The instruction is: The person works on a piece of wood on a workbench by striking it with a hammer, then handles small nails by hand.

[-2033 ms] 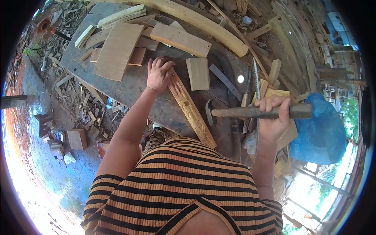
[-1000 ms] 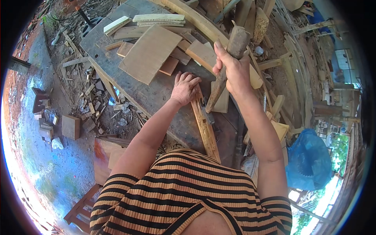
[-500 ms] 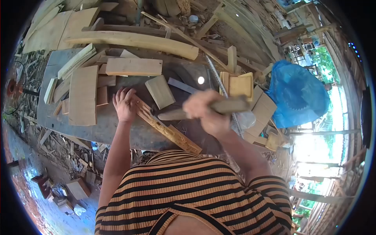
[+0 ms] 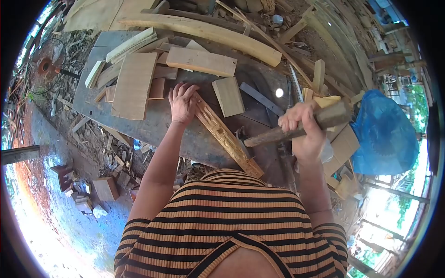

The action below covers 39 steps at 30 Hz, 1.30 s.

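A long wooden strip (image 4: pixel 225 133) with rough carved hollows along its top lies at a slant on the dark bench. My left hand (image 4: pixel 183 103) is closed over its far end, fingers wrapped about the edge. To the right of the strip, my right hand (image 4: pixel 304 126) grips a thick wooden club (image 4: pixel 330 116) round its middle. The club's narrow end points left, close beside the strip, and its thick end juts out to the right. A small dark piece shows by the narrow tip. A flat wooden block (image 4: pixel 228 96) lies just beyond the strip.
Boards, a cardboard piece (image 4: pixel 134 85) and a pale plank (image 4: pixel 201 61) lie on the bench (image 4: pixel 169 135). A blue plastic bag (image 4: pixel 384 134) stands at right. A long curved timber (image 4: pixel 204 32) spans the back. Wood scraps cover the floor; a fan (image 4: pixel 46 66) is at left.
The view has swung, shifting the bench rightward in the picture. My right hand and the club have moved right, away from the strip's far end. My left hand stays on that end.
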{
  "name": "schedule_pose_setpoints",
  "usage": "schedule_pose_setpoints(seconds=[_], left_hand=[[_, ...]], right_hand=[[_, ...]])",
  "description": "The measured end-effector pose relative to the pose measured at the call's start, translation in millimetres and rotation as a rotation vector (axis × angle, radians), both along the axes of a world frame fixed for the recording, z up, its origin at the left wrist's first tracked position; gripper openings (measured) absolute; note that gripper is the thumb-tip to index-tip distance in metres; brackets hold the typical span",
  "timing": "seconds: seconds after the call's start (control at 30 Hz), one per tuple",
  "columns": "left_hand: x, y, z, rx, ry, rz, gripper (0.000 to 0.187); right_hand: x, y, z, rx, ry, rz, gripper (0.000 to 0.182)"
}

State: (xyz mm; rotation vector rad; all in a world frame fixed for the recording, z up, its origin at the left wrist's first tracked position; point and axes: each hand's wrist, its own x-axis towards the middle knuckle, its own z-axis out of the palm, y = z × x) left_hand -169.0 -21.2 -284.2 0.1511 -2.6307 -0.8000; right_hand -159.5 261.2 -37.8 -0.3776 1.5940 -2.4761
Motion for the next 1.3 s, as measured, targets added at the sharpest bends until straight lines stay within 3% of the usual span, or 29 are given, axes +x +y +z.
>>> schedule_pose_setpoints(seconds=[0.33,0.6,0.7,0.83,0.93,1.0,1.07,1.3], left_hand=[[2,2,7,0.001,-0.011,0.006,0.032],[1,1,4,-0.009,0.006,0.017,0.032],[0,2,3,0.023,0.025,0.038,0.033],[6,2,4,0.051,0.037,0.015,0.035],[0,0,6,0.034,0.049,0.024,0.034],[4,-1,4,0.029,0.040,0.009,0.035],[1,-1,1,0.023,0.038,0.011,0.037],[2,0,6,0.041,0.031,0.016,0.040]], right_hand=[[-27,-53,-9,0.499,-0.017,0.062,0.023],[-27,-60,9,0.617,0.019,0.087,0.022],[-19,-50,30,0.513,0.146,0.136,0.015],[-25,-54,8,0.600,0.061,-0.010,0.025],[-20,-53,7,0.729,0.084,-0.007,0.022],[-27,-46,0,0.673,0.078,-0.037,0.021],[-36,-40,-3,0.582,0.108,-0.002,0.020],[-30,-48,-11,0.689,0.176,0.099,0.024]])
